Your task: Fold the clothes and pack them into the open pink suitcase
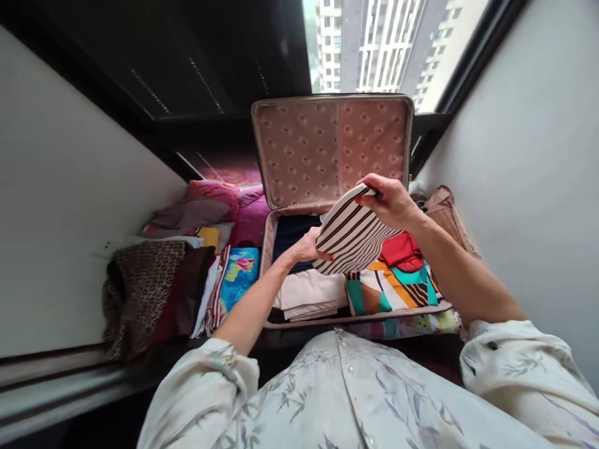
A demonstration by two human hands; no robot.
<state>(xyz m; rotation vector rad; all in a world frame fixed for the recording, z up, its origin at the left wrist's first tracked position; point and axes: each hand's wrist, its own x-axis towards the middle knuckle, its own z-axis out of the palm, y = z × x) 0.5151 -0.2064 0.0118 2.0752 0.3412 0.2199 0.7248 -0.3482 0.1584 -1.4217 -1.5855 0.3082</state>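
Between both hands I hold a folded striped garment [353, 234], white with dark stripes, tilted above an open suitcase [266, 249]. My left hand [309, 246] is closed on its lower left edge. At its upper right corner, my right hand [388, 199] pinches the cloth. Inside the suitcase below lie a folded dark navy cloth [292, 234], a stack of pale pink folded clothes [313, 290], a multicoloured patterned garment [397, 290] and a red cloth [403, 252]. The garment hides part of what lies in the middle.
The suitcase's raised lid [299, 149] leans toward the window [374, 50]. On the left stand folded clothes, among them a blue floral piece [241, 274] and a brown patterned cloth [145, 287]. Pink bedding [250, 218] lies behind them. A brownish woven item [449, 215] rests by the right wall.
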